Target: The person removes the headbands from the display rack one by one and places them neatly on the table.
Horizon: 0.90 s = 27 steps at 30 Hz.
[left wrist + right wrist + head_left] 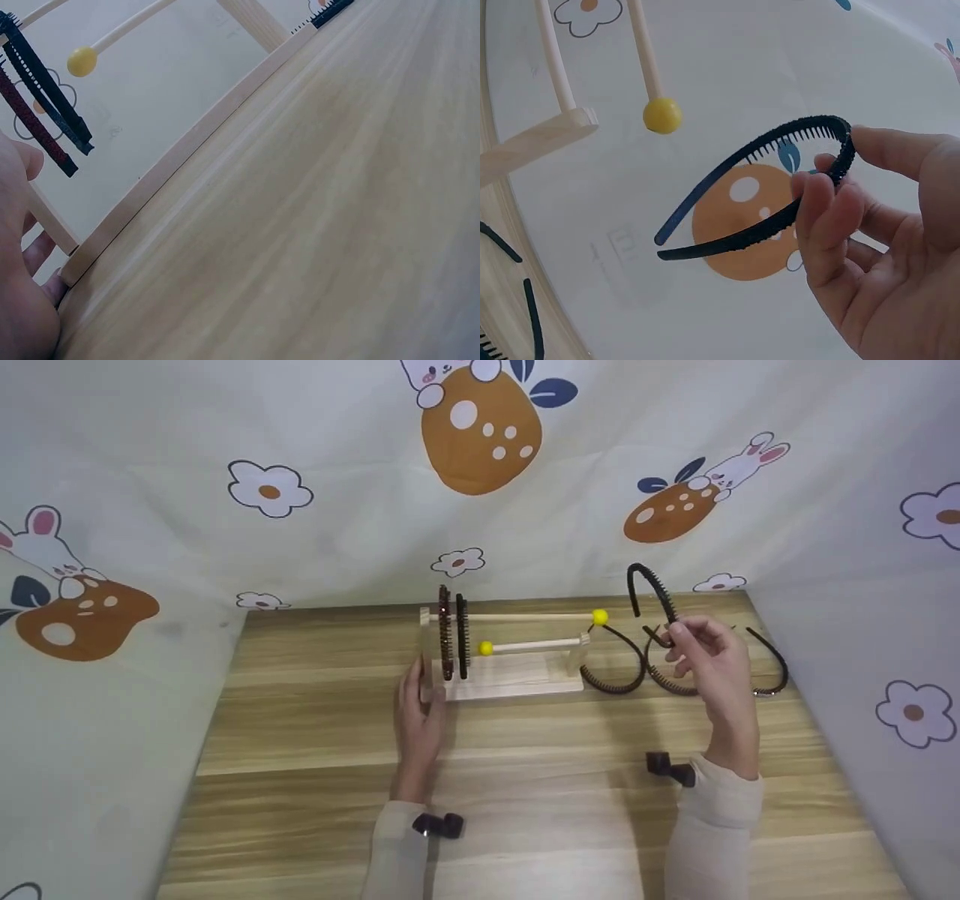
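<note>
My left hand [418,727] grips the left end of a wooden stand [517,679], the thumb on the inner side of the upright and fingers outside. Two toothed headbands, one dark red [446,634] and one black [462,637], hang on the stand's upper rod near that upright. To the right of the stand, my right hand [720,675] holds a black toothed headband [742,240] in the air, pinched at its curved middle between thumb and fingers. In the right wrist view its two ends point left, toward the rod's yellow ball [662,115].
Several dark headbands [615,690] lie on the wood-grain table [315,765] right of the stand, partly under my right hand. A shorter lower rod with a yellow ball [486,648] juts left from the right upright. Patterned cloth [360,532] walls the back and sides.
</note>
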Each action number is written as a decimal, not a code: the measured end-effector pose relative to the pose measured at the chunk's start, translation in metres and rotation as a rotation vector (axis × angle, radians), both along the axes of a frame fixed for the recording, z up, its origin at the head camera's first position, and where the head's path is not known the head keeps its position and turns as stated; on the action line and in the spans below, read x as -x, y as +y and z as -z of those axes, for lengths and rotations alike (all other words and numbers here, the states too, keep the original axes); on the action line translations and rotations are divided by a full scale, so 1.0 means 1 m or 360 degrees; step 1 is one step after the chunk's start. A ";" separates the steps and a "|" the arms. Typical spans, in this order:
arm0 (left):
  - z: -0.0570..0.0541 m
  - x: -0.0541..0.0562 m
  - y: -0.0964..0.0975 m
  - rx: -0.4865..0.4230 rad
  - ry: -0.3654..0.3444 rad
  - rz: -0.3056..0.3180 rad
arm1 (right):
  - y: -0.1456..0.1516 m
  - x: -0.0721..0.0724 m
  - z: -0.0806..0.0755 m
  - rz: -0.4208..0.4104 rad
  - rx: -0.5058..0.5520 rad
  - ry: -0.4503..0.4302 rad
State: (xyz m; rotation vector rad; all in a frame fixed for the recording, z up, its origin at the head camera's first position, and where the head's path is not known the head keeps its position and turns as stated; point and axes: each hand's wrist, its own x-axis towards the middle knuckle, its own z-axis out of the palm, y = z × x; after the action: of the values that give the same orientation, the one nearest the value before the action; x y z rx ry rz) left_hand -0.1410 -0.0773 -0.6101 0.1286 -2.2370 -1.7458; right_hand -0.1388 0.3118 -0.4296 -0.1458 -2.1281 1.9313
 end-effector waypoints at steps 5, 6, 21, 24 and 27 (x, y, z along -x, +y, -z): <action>0.001 0.000 0.000 -0.0018 -0.0001 0.0010 | 0.015 -0.005 0.001 -0.0101 -0.0211 -0.0087; 0.001 0.000 0.000 -0.0018 0.0005 0.0008 | 0.017 -0.007 0.002 -0.0117 -0.0240 -0.0098; -0.001 0.001 0.001 0.0002 0.0018 -0.0020 | 0.051 -0.019 0.008 -0.0358 -0.0544 -0.0228; -0.001 0.001 0.001 0.0012 0.0001 -0.0025 | 0.057 -0.021 0.009 -0.0439 -0.0544 -0.0291; 0.000 0.001 0.001 0.0021 -0.0009 -0.0030 | 0.061 -0.022 0.012 -0.0491 -0.0565 -0.0331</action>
State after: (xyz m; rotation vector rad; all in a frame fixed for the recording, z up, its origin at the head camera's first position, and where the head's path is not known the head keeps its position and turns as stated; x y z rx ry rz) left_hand -0.1417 -0.0764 -0.6097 0.1514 -2.2435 -1.7227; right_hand -0.1165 0.3729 -0.4413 0.0582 -2.7323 1.7089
